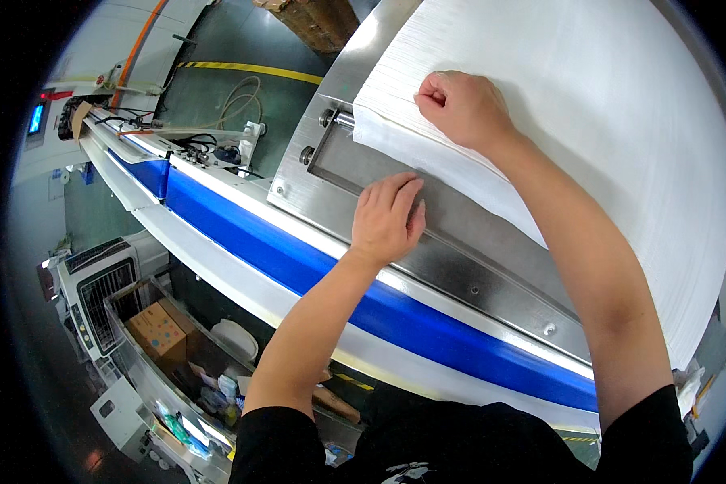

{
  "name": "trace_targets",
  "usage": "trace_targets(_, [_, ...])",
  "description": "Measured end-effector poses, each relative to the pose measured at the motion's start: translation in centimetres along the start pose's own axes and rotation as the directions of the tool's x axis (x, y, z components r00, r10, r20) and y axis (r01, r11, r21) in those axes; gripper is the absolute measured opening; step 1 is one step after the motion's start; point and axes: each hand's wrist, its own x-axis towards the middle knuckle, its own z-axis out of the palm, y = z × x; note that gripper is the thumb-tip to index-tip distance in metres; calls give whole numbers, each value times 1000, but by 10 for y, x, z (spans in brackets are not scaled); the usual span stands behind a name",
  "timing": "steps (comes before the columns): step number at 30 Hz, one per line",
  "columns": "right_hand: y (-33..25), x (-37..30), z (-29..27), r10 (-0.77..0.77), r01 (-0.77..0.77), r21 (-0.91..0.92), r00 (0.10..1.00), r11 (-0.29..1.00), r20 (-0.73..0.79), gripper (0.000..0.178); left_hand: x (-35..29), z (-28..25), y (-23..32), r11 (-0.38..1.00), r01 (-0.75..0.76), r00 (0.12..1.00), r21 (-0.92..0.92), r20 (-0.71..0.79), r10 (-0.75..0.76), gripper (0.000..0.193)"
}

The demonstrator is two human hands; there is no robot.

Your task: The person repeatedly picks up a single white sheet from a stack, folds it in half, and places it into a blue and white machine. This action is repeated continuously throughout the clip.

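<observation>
A large stack of thin white sheets (pixel 589 97) with many layered edges covers the right side of a metal table. On its top, near the left corner, rests my right hand (pixel 464 109), curled into a fist with nothing visible in it. My left hand (pixel 387 216) lies over the recessed metal plate (pixel 460 202) in front of the stack. Its fingers are stretched out and slightly apart, and it holds nothing. Between the hands, a loose white bottom sheet (pixel 415 153) hangs past the stack's front edge onto the plate.
A blue belt strip (pixel 315 270) between white rails runs along the table's near side. Round metal knobs (pixel 306 155) sit at the plate's left end. At lower left stands a bin (pixel 177 379) with a cardboard box (pixel 158 332). A coiled hose (pixel 238 101) lies on the floor.
</observation>
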Motion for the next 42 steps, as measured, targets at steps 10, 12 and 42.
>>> trace_targets(10, [12,6,2,-38,35,-44,998,998,-55,14,76,-14,-40,952,-40,974,302,-201,104,44])
trace_targets(12, [9,7,-1,23,-22,-68,1000,997,4,17,75,-11,-43,944,-47,978,327,-175,109,42])
trace_targets(42, [216,-551,-301,536,-697,-478,717,535,-446,37,146,-32,31,495,-554,590,669,735,-334,36])
